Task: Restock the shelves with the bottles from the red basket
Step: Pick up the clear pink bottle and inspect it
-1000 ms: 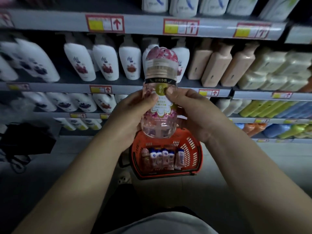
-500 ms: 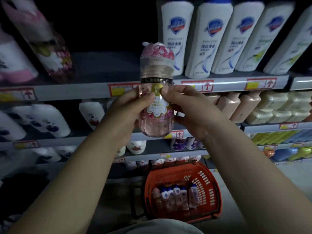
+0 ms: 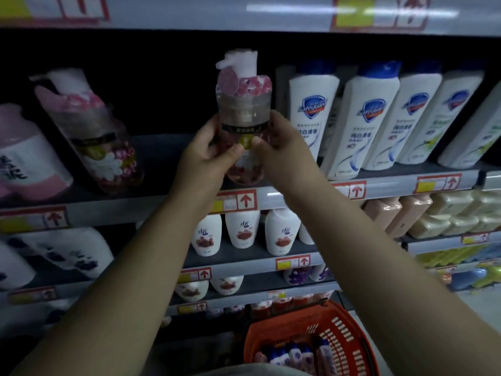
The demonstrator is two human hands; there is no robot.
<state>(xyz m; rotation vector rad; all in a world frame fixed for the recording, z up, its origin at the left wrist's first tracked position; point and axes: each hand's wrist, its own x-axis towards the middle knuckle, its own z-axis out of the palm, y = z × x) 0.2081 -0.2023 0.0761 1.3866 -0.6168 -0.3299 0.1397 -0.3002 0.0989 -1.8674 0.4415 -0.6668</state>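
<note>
Head view: pink bottle (image 3: 244, 123), grip of left hand (image 3: 208, 156) and right hand (image 3: 282, 153) pinching it, is newly raised to the upper shelf (image 3: 162, 156) gap at 12 o'clock, red basket (image 3: 349, 332) at 5 o'clock; placement likely next.

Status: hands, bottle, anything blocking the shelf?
Left hand, right hand both grip pink bottle, upright at shelf edge. Gap beside white bottles looks free. Red basket holds more.

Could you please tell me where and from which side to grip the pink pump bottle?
Its rounded lower body, from both sides, as the left hand and right hand do now: the pink pump bottle is upright, and its pump top looks too slim to carry it.
</note>
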